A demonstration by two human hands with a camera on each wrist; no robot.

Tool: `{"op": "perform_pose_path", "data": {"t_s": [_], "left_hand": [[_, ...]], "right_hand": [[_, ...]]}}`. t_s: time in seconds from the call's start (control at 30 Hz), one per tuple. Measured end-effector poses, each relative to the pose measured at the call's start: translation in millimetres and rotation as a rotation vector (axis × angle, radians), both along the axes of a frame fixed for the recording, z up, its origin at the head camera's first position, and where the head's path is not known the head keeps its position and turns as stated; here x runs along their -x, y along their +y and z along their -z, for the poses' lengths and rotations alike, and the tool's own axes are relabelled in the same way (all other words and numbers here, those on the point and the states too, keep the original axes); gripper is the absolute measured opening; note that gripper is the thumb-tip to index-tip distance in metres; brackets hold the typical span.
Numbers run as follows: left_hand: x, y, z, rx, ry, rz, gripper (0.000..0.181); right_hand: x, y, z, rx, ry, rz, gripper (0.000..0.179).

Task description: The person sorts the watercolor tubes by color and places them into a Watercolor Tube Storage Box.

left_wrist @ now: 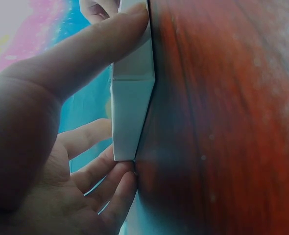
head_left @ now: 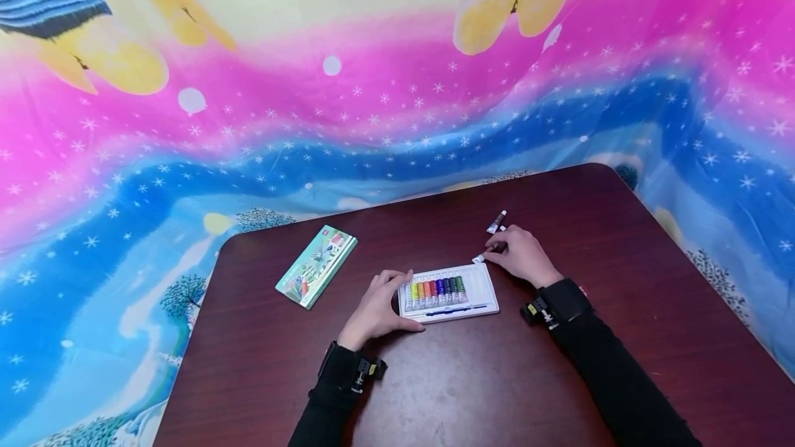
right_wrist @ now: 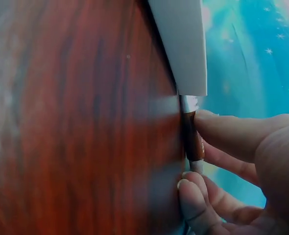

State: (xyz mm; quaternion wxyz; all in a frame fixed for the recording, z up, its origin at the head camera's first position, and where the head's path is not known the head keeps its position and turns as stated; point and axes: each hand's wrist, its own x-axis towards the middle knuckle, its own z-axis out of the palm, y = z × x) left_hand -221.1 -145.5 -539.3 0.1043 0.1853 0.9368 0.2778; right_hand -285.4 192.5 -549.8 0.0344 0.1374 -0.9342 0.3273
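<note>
In the head view a white paint tray (head_left: pixel 483 288) lies on the table with a row of several coloured paint tubes (head_left: pixel 437 290) and a blue-handled paintbrush (head_left: pixel 456 310) in it. My left hand (head_left: pixel 375 305) holds the tray's left end, thumb along the near side and fingers round the far corner. At the far right corner, my right hand (head_left: pixel 522 257) pinches a brown paint tube (right_wrist: pixel 191 132) between thumb and fingers. The tube lies low at the tabletop, its silver end by the tray. Just beyond that hand lies another dark paint tube (head_left: pixel 497 221).
A green illustrated box (head_left: pixel 317 267) lies at the left of the dark red wooden table (head_left: pixel 447 385). A small white tip (head_left: pixel 503 228) shows beside the right hand's fingers. Behind the table hangs a colourful printed cloth (head_left: pixel 373 102).
</note>
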Motion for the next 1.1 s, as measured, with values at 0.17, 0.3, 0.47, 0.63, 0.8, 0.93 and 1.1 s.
{"op": "perform_pose_path", "data": {"t_s": [0.17,0.3,0.47,0.63,0.8,0.93,1.1], "left_hand": [[0.3,0.2,0.8,0.001,-0.001,-0.002,0.109],[-0.2,0.0,0.6,0.004,-0.006,-0.005,0.109],[-0.8,-0.2,-1.0,0.001,-0.010,-0.007,0.109],[-0.7,-0.4,-1.7,0.003,-0.011,-0.005,0.109],[-0.9,-0.5,-1.9,0.008,-0.012,-0.007,0.109],[-0.6,-0.1,-1.1,0.016,-0.011,-0.006,0.110],[0.0,0.4,-2.1,-0.001,0.009,0.007,0.108]], "right_hand": [[3.7,4,1.7,0.024,-0.039,-0.004,0.006],[6.4,7,1.8,0.022,-0.101,-0.016,0.005],[7.7,9,-2.0,0.090,-0.102,-0.022,0.007],[5.2,16,-12.5,0.248,-0.138,-0.005,0.011],[5.2,23,-21.3,0.399,-0.169,-0.010,0.024],[6.9,22,-24.2,0.526,-0.119,-0.005,0.031],[7.1,21,-28.7,0.751,-0.085,-0.045,0.044]]}}
